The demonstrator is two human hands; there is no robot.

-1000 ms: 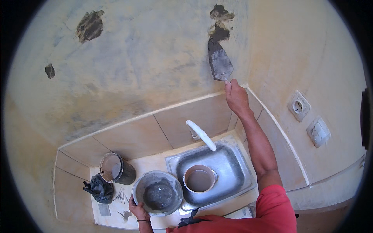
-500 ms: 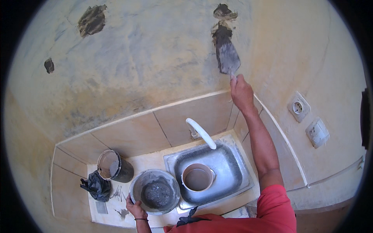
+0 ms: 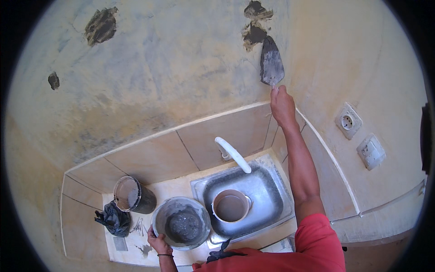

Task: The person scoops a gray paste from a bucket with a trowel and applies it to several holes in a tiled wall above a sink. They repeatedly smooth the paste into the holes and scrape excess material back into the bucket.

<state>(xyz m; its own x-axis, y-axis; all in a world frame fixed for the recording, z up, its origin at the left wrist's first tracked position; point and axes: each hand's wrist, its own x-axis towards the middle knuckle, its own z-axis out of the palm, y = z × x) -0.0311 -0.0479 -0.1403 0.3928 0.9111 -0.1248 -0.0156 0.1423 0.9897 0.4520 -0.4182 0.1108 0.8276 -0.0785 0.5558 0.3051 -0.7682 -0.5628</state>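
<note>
My right hand (image 3: 282, 106) is closed round the handle of a pointed trowel (image 3: 272, 63), raised near the wall. Grey smears cover the trowel's blade, and its tip is just beside a dark mortar patch (image 3: 255, 34). Whether the blade touches the wall I cannot tell. Down on the counter, my left hand (image 3: 159, 244) grips the near-left rim of a grey basin (image 3: 160, 216). Wet grey mortar (image 3: 185, 225) lies in the bottom of this basin.
A metal sink (image 3: 267, 199) with a white faucet (image 3: 233, 155) holds a container of murky water (image 3: 230, 207). Left of the basin stand a dark bucket (image 3: 146, 199) and a black plastic bag (image 3: 114, 218). On the right wall are a socket (image 3: 348, 121) and a switch plate (image 3: 371, 152).
The trowel has shifted slightly right and away from the patch, uncovering more of the dark mortar there. My left hand stays on the basin's rim.
</note>
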